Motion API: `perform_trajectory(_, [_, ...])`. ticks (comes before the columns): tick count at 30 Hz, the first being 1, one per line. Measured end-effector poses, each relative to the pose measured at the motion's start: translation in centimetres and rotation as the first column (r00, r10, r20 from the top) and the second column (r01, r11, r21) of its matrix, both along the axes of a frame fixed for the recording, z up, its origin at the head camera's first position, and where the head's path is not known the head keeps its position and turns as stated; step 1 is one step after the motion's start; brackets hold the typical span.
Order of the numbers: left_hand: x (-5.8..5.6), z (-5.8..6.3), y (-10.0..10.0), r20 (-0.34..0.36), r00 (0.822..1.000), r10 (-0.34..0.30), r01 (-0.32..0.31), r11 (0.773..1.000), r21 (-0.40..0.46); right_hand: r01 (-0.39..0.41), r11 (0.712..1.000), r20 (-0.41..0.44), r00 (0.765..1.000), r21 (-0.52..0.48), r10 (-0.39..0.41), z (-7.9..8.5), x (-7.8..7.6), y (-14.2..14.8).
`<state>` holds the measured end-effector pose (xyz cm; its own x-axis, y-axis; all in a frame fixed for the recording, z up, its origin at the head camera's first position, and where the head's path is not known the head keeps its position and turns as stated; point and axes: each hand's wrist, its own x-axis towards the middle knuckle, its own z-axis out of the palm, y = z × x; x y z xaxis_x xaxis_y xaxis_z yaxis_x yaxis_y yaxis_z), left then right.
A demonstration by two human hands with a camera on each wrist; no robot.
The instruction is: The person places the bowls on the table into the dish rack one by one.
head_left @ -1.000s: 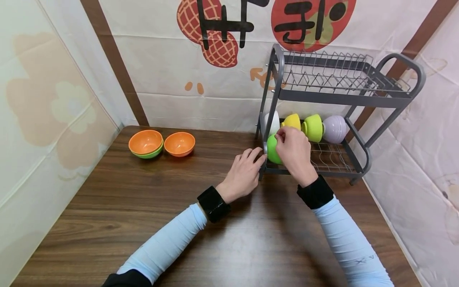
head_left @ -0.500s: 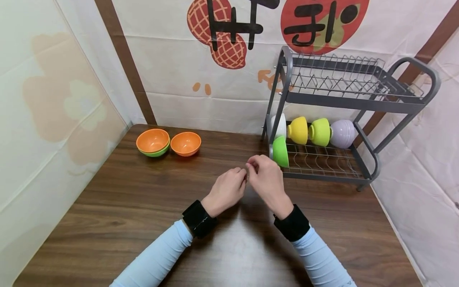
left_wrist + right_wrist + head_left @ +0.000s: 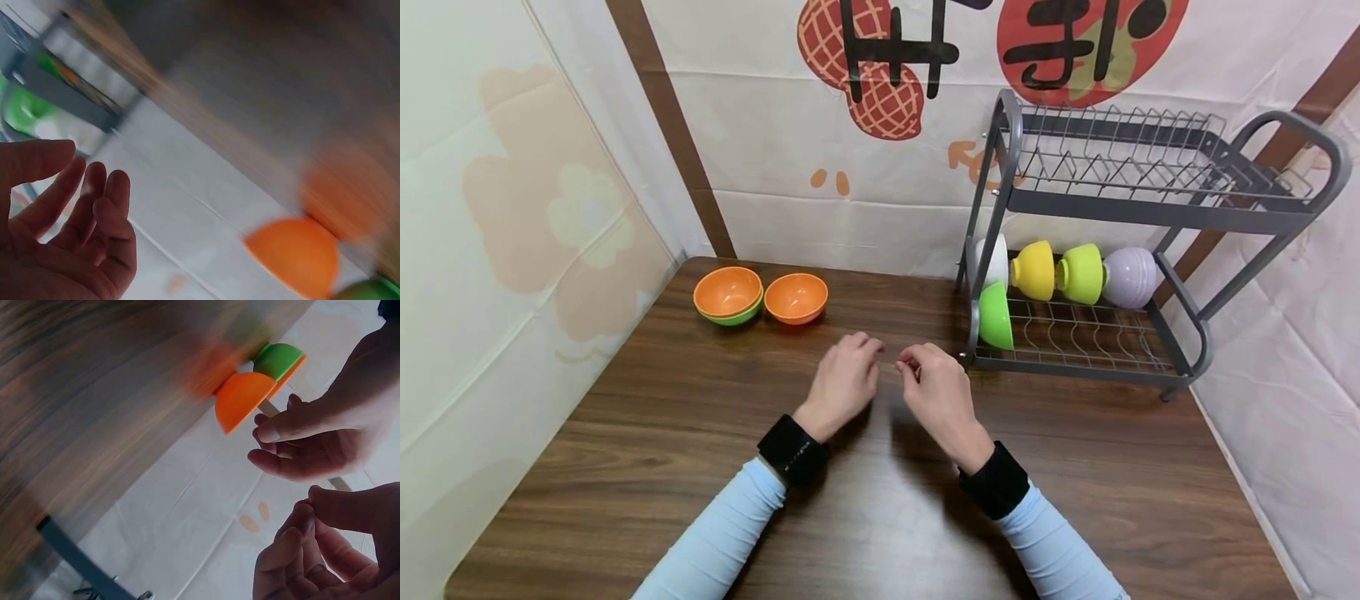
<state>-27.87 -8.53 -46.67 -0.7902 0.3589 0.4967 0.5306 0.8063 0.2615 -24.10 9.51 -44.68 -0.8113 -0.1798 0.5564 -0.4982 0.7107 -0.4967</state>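
My left hand (image 3: 841, 382) hovers over the table with loosely bent fingers and nothing in them. Beside it, my right hand (image 3: 938, 398) is raised with fingers loosely curled; its thumb touches the index fingertip, and no object shows between them in the right wrist view. Left of both hands lies a single orange bowl (image 3: 797, 300), next to another orange bowl (image 3: 727, 292) nested in a green bowl (image 3: 747, 315). On the rack's lower shelf, a bright green bowl (image 3: 996, 318) stands on its side at the front left, closest to my right hand.
A grey two-tier dish rack (image 3: 1157, 210) stands at the right. Its lower shelf's back row holds a white bowl (image 3: 997, 262), a yellow bowl (image 3: 1036, 271), a lime bowl (image 3: 1082, 275) and a purple bowl (image 3: 1131, 277). Printed cloth (image 3: 887, 229) hangs behind the wooden table (image 3: 880, 517).
My right hand has left the bright green bowl and moved left, off the rack. My left hand has moved from the rack's left post toward the orange bowls. The bright green bowl stays on the shelf.
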Motion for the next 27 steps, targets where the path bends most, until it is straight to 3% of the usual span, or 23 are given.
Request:
perform_trajectory(5, [-3.4, 0.2, -4.7, -0.089, 0.987, 0.132, -0.130, 0.991, 0.029, -0.042, 0.999, -0.034, 0.999, 0.005, 0.042, -0.3, -0.1, -1.7])
perform_trajectory(11, [-5.9, 0.4, -8.5, -0.043, 0.967, 0.250, -0.249, 0.968, 0.019, -0.111, 0.993, -0.041, 0.993, 0.043, 0.113, -0.4, 0.0, -4.0])
perform_trajectory(17, [-6.4, -0.1, -9.4, 0.013, 0.958, 0.287, -0.286, 0.958, -0.032, -0.166, 0.983, -0.040, 0.985, 0.078, 0.170, -0.9, 0.4, -5.7])
perform_trajectory(27, [-6.0, -0.3, -9.4, 0.008, 0.958, 0.286, -0.285, 0.957, -0.056, -0.133, 0.986, -0.059, 0.988, 0.101, 0.140, -1.2, 0.2, -5.8])
